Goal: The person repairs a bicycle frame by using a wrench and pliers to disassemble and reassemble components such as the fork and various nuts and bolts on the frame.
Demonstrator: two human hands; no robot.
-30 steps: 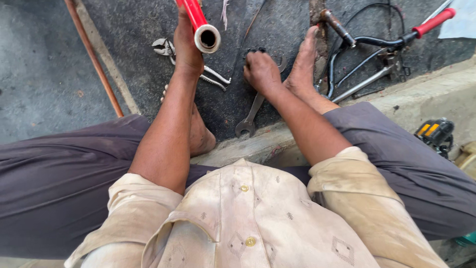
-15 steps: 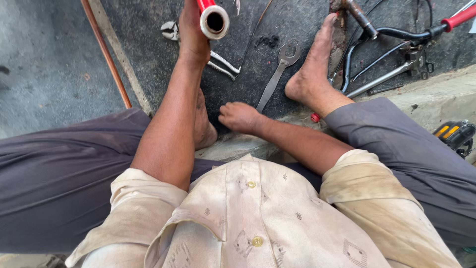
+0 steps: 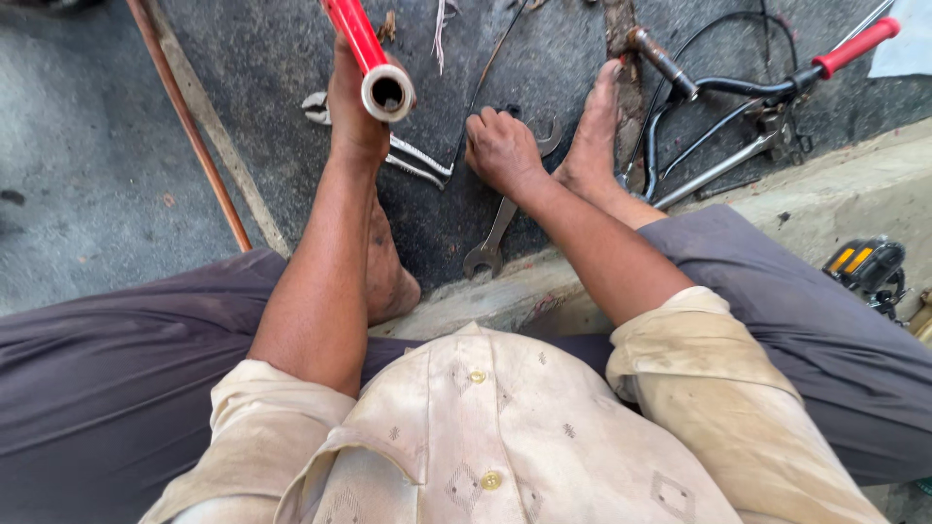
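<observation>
My left hand is closed around a red metal tube and holds it up, its open round end facing the camera. My right hand rests knuckles-up on the dark ground, fingers curled down over the upper part of a steel wrench. A small dark object lies at the fingertips. Whether the fingers grip anything is hidden. My bare right foot is just right of that hand, and my left foot lies under my left forearm.
Pliers lie between my hands. A bicycle handlebar with a red grip and cables lies at the upper right. A thin copper-coloured rod runs along the left. A yellow-and-black tool sits on the concrete kerb.
My right hand went from the ground by the wrench back toward my body, then out again to the wrench's upper end. The left hand kept hold of the red tube.
</observation>
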